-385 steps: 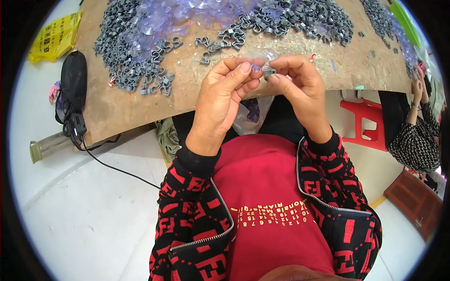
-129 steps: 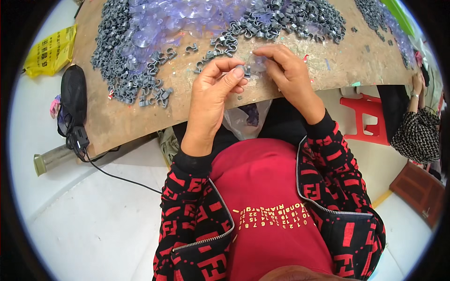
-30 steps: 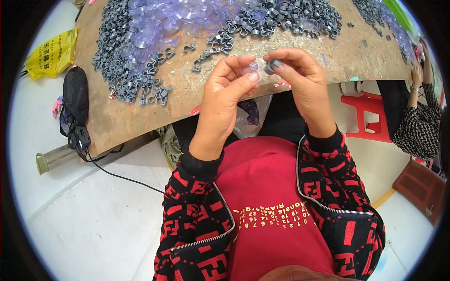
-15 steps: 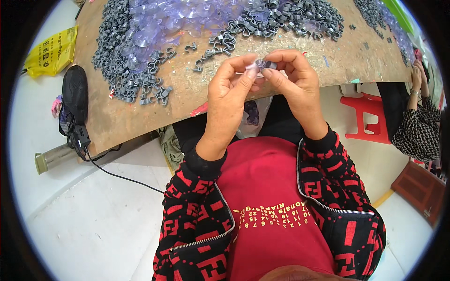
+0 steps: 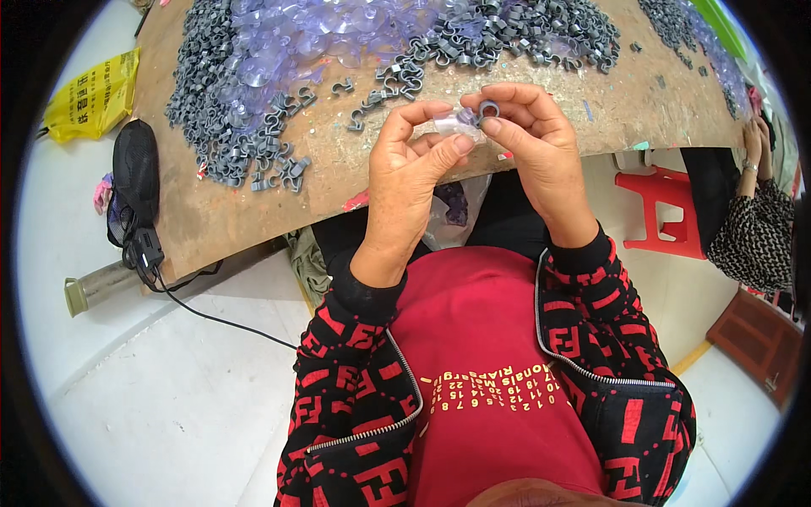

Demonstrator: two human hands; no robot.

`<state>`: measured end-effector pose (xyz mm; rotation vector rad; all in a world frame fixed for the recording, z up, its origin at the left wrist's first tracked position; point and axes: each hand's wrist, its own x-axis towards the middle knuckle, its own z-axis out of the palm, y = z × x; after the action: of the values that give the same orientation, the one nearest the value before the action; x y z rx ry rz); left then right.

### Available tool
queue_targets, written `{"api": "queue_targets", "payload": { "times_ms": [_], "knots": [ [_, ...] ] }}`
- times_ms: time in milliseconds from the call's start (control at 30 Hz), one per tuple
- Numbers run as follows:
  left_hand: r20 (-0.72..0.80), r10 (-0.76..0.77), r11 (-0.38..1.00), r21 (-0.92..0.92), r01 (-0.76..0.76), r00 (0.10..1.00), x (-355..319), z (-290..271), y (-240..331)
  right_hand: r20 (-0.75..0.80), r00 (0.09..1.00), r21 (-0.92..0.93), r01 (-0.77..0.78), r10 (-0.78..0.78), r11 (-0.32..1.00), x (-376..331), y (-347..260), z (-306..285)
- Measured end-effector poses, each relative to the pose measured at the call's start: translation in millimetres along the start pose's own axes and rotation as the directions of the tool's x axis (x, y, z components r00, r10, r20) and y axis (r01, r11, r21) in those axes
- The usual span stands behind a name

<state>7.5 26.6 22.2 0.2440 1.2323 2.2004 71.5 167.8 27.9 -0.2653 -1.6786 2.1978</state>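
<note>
Close together over the table's near edge, my two hands work on a small pair of joined-looking parts. My right hand (image 5: 539,156) pinches a grey plastic clip (image 5: 488,106) between thumb and fingers, its round opening showing. Against the clip sits a clear suction cup (image 5: 453,126), held at its rim by the thumb and fingers of my left hand (image 5: 404,173). Whether cup and clip are fully joined I cannot tell. Beyond my hands lie a heap of grey clips (image 5: 524,34) and a pile of clear, bluish suction cups (image 5: 312,34).
More grey clips (image 5: 262,139) are strewn on the worn wooden table (image 5: 329,177) at left. A black mesh pouch (image 5: 135,169) with a cable hangs by its left edge, near a yellow bag (image 5: 97,97). A red stool (image 5: 663,211) and another person's arm (image 5: 748,177) are at right.
My hands have drawn slightly apart, and my left fingers have loosened a little around the suction cup. The clip has turned, so its round opening now shows.
</note>
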Motion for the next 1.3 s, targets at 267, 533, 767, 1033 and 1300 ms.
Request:
{"api": "queue_targets", "payload": {
  "times_ms": [267, 533, 767, 1033, 1300],
  "knots": [
    [0.021, 0.238, 0.923, 0.306, -0.233, 0.971, -4.2, 0.2, 0.3, -0.03, 0.998, 0.073, -0.055, 0.058, 0.996, -2.0, -0.4, -7.7],
    [0.012, -0.027, 0.998, 0.063, 0.026, 1.0, -6.9, 4.7, 16.4, 0.021, 0.998, -0.117, 0.062, -0.06, 0.991, -13.3, -11.4, -0.4],
    [0.021, -0.042, 0.995, 0.09, 0.04, 0.999, -8.5, -1.7, 11.2, 0.023, 0.998, -0.146, 0.057, -0.055, 0.988, -13.7, -11.3, 1.5],
    [0.025, 0.046, 0.989, 0.137, -0.049, 0.999, -10.1, 3.5, 8.2, 0.014, 0.999, -0.235, 0.031, -0.029, 0.971, -12.7, -9.3, 0.3],
    [0.31, 0.512, 0.449, 0.699, -0.557, 0.801, -3.6, -4.3, 6.9, 0.013, 0.998, -0.191, -0.056, 0.059, 0.98, -9.0, -2.6, -2.7]
  ]
}}
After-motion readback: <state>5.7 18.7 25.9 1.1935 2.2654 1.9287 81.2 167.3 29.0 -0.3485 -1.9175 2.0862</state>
